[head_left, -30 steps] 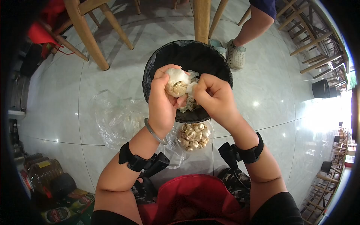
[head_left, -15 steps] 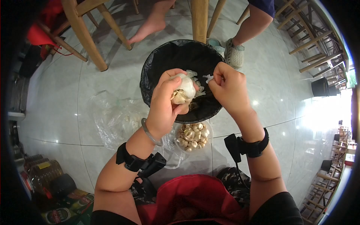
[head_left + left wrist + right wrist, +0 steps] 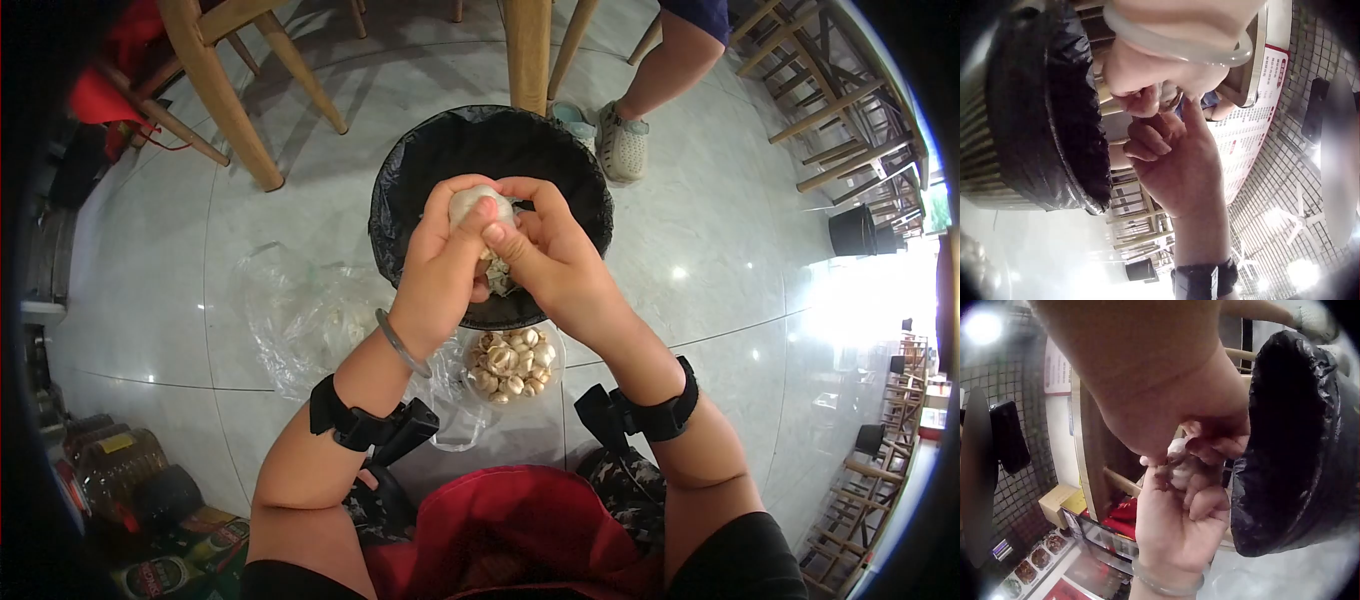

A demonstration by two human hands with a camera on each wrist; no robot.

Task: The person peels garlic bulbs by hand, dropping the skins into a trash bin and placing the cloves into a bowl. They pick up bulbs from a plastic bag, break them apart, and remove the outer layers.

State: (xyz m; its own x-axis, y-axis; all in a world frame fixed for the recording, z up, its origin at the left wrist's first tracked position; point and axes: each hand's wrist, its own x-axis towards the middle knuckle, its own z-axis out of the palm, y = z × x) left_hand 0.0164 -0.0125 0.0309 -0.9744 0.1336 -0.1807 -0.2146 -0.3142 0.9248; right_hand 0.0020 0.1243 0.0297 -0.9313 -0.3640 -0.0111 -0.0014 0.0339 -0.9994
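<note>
Over the black-lined bin, a whitish garlic bulb is held between both hands. My left hand grips it from the left, thumb across its near side and fingers wrapped behind. From the right, my right hand pinches the bulb's lower side, its thumb beside the left thumb. Pale peelings show in the bin just under the hands. In the right wrist view, part of the bulb shows between the curled fingers; the hands hide most of it in the left wrist view.
Below the bin, several loose garlic cloves fill a clear round container on the tiled floor. A crumpled clear plastic bag lies left of it. Wooden chair legs and another person's clog stand beyond the bin. Oil bottles are at lower left.
My right hand pulled away rightward with a bit of skin, then came back to the bulb; that bit no longer shows. A bare foot behind the bin appeared and went out of view.
</note>
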